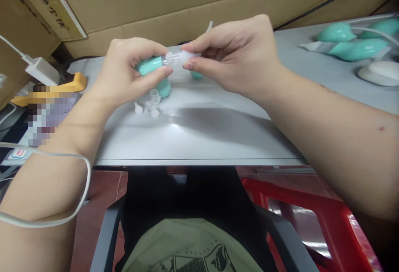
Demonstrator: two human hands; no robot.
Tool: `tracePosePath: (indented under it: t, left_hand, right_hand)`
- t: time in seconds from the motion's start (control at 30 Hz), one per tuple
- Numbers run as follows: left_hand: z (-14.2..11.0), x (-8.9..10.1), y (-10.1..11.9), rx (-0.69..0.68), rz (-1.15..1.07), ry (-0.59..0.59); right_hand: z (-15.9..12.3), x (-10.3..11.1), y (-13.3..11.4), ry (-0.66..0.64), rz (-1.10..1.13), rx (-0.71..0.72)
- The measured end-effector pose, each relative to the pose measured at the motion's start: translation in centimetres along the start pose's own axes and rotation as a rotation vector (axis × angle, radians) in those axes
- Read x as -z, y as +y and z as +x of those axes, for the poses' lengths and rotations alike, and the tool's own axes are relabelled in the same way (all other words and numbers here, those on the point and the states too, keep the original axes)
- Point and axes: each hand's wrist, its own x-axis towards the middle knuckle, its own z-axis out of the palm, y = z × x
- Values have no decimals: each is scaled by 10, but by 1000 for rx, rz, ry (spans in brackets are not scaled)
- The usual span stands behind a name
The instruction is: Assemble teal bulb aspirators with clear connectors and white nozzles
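My left hand is closed round a teal rubber bulb, held above the grey table. My right hand pinches a clear plastic tube that meets the bulb's mouth. Both hands are raised over the table's far half. Under them lie a second teal bulb and several small clear plastic tips. Another bit of teal shows beneath my right fingers.
More teal bulbs with clear tubes and a white rounded object lie at the far right. Cardboard boxes stand behind. A white charger, a yellow object and papers sit left. A red stool is below right.
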Motion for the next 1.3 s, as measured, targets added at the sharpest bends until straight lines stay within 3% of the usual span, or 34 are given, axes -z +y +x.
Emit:
tracePosePath:
  t: [0.13,0.4,0.6,0.7,0.77,0.9,0.97,1.13,1.3]
  left_hand:
    - [-1,0,1,128,5,-87]
    - [0,0,10,99,-22,-58]
    - [-1,-1,6,148,-32,-75]
    - [-2,-2,3,169,-54,-125]
    - [-3,-2,1,197,-59,-152]
    - [-4,-1,-8,167,-41,-170]
    - [-5,0,-15,145,-39,-168]
    - [-10,1,-27,163,-49,-142]
    - [-12,0,-20,174,-42,-119]
  right_hand:
    - [3,5,-1,-42,-124,2]
    - [4,15,-9,-163,-360,76]
    - [4,11,-12,-75,-312,53]
    - [4,13,-7,-92,-352,44]
    - [5,16,3,-87,-384,132]
    - [10,21,35,-32,-424,616]
    - [12,21,46,-16,-427,720]
    - [17,20,50,-30,-438,699]
    - [21,19,52,-34,-472,636]
